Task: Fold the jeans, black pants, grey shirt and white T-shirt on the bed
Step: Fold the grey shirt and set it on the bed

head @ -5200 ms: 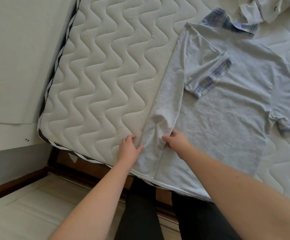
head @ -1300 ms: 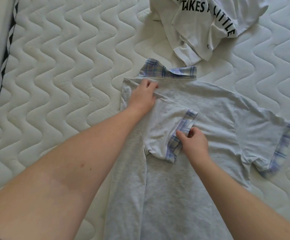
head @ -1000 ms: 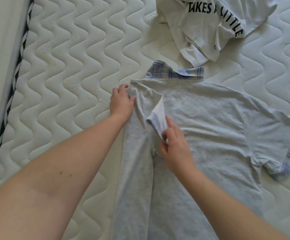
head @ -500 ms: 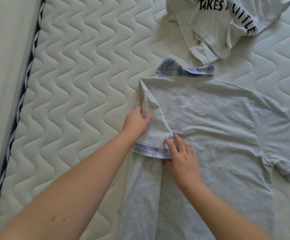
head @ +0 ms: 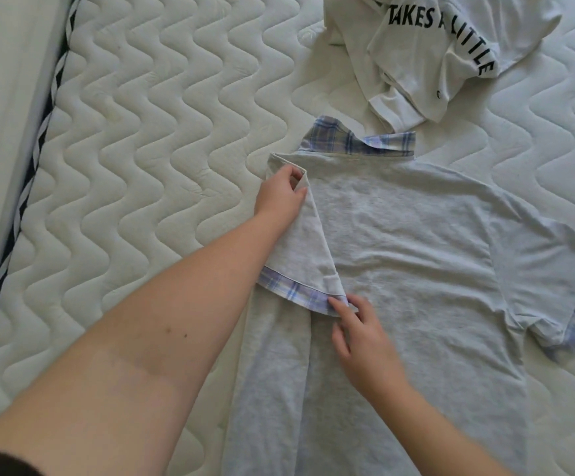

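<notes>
Mattress (head: 162,139): quilted, carrying everything; its left edge carries striped piping. Grey shirt (head: 416,269): flat near the mattress's near edge, collar away, left side folded in, right sleeve (head: 554,286) still spread. White T-shirt (head: 451,53): crumpled at the far edge, just beyond the collar, clear of the fold. Left hand (head: 279,197) pinches the fold at the shoulder; right hand (head: 365,341), fingers relaxed, presses the plaid cuff (head: 300,292) flat. Best done by keeping the sleeve inside the long crease. Jeans and pants: out of view.
</notes>
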Demonstrator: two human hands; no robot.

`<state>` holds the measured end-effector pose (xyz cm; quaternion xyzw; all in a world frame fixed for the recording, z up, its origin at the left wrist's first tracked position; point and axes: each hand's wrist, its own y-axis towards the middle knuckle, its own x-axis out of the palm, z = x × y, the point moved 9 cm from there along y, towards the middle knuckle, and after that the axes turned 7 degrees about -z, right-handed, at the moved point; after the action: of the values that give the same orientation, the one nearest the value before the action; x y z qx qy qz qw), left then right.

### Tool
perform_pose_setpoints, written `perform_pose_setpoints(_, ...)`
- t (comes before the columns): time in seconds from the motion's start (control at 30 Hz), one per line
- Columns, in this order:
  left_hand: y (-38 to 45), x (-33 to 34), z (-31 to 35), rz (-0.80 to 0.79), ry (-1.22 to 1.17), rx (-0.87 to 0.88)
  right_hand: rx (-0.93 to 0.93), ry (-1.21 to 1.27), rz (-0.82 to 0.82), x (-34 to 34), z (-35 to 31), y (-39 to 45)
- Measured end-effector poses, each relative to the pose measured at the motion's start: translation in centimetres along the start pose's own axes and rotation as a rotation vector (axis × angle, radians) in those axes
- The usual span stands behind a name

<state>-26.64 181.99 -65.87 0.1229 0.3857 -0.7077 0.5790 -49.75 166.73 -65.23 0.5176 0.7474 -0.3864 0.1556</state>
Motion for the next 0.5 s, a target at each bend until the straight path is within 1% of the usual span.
perform_pose_setpoints(0.07, 0.5, 0.4, 0.1, -0.008, 0.051, -0.012, 0.061, -0.061, -0.03, 0.4, 0.6, 0.0)
perform_pose_setpoints(0.13, 0.6, 0.5, 0.3, 0.007, 0.097, -0.011, 0.101, -0.197, -0.05, 0.4, 0.9, -0.1)
perform_pose_setpoints(0.17, 0.4, 0.5, 0.4, 0.023, 0.103, -0.016, 0.107, -0.229, -0.023, 0.0, 0.7, -0.1)
perform_pose_setpoints(0.2, 0.1, 0.4, 0.5, 0.044, 0.109, -0.019, 0.099, -0.229, 0.038, -0.8, 0.5, -0.2)
perform_pose_setpoints(0.27, -1.3, -0.3, 0.7, 0.111, 0.13, 0.014, 0.063, -0.219, 0.187, -2.5, -0.2, -0.1)
perform_pose_setpoints(0.3, -2.4, -0.7, 0.8, 0.152, 0.137, 0.048, 0.041, -0.219, 0.225, -2.9, -0.6, 0.2)
perform_pose_setpoints(0.37, -5.3, -1.5, 0.5, 0.232, 0.151, 0.127, -0.015, -0.207, 0.242, -3.1, -1.9, 1.4)
perform_pose_setpoints(0.43, -8.7, -1.6, -0.3, 0.279, 0.191, 0.193, -0.074, -0.206, 0.241, -2.6, -3.7, 3.2)
perform_pose_setpoints(0.5, -11.5, -0.7, -2.1, 0.274, 0.265, 0.185, -0.128, -0.264, 0.196, -1.2, -5.5, 5.2)
